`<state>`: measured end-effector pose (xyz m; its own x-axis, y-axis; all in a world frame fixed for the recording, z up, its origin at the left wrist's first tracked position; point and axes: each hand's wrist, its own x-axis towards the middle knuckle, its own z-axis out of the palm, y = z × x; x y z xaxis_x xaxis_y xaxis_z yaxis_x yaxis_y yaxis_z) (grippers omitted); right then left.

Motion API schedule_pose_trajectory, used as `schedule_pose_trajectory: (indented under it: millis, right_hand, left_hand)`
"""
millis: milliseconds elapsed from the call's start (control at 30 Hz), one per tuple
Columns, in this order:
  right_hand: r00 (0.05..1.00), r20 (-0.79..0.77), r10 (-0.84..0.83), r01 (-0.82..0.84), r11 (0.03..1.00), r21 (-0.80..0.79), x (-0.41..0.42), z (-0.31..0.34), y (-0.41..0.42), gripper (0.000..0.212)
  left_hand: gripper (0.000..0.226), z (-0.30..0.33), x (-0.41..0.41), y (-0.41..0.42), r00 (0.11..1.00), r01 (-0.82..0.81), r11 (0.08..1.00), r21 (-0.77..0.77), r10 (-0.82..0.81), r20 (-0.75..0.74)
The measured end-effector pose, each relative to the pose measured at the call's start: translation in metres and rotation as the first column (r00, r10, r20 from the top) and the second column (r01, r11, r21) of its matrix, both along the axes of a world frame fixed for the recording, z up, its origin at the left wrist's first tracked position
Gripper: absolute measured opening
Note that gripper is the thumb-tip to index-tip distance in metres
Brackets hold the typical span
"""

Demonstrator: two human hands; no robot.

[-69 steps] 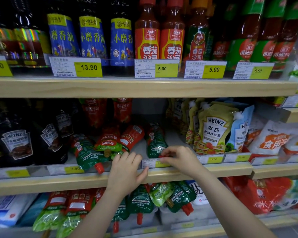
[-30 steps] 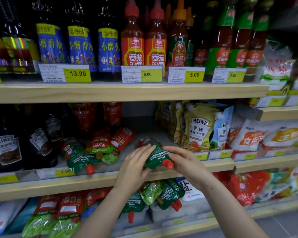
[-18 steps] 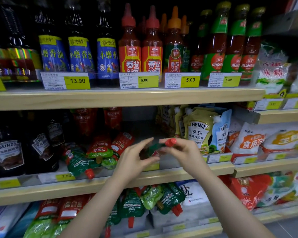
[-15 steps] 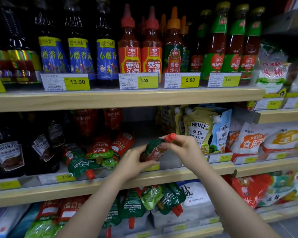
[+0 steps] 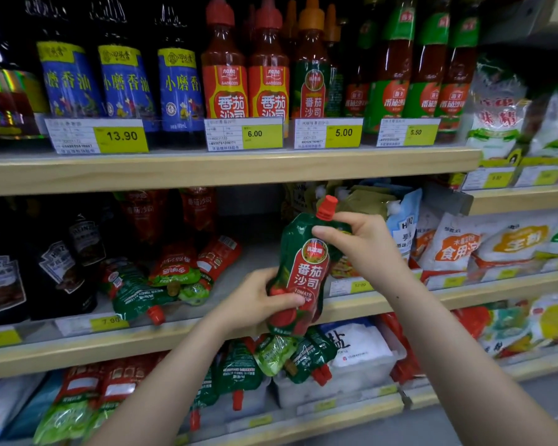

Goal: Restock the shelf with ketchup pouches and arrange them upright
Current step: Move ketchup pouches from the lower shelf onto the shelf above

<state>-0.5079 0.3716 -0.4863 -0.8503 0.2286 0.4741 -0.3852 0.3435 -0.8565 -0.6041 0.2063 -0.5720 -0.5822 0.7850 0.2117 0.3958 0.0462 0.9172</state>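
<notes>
Green ketchup pouch [image 5: 306, 272] upright, both hands' grip

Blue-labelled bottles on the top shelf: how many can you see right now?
3 blue-labelled bottles stand in a row on the top shelf, behind the 13.90 tag: left one, middle one, right one. More may be hidden behind them.

Roughly three blue-labelled bottles [image 5: 123, 82], two hands [image 5: 255, 300].
</notes>
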Motion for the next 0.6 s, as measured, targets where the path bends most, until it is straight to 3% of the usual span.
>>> schedule_pose_trajectory:
  millis: [100,200,333,467,600]
  right_hand:
    - [0.99,0.14,-0.024,0.026,1.0,-0.012,-0.004,-0.013,0.006,0.003]
    - [0.964,0.265,0.031,0.014,0.986,-0.166,-0.006,-0.027,0.007,0.013]
    - [0.965,0.254,0.072,0.016,0.945,-0.327,-0.004,-0.045,0.008,0.028]
    - [0.932,0.329,0.151,-0.013,0.922,-0.387,-0.006,-0.048,0.011,0.026]
    - [0.931,0.341,0.128,0.021,0.916,-0.401,-0.006,-0.052,0.011,0.028]
  left_hand:
    - [0.051,-0.022,0.01,0.0,0.99,0.026,1.0,0.003,-0.026,0.138]
    - [0.036,-0.037,0.018,0.001,0.983,0.001,1.0,0.012,-0.003,0.183]
    - [0.03,-0.045,0.022,0.001,0.972,-0.038,0.998,0.051,0.025,0.235]
    - [0.029,-0.05,0.023,0.002,0.962,0.001,0.999,0.051,-0.015,0.274]
    - [0.032,-0.053,0.023,0.0,0.955,-0.023,0.996,0.084,-0.002,0.297]
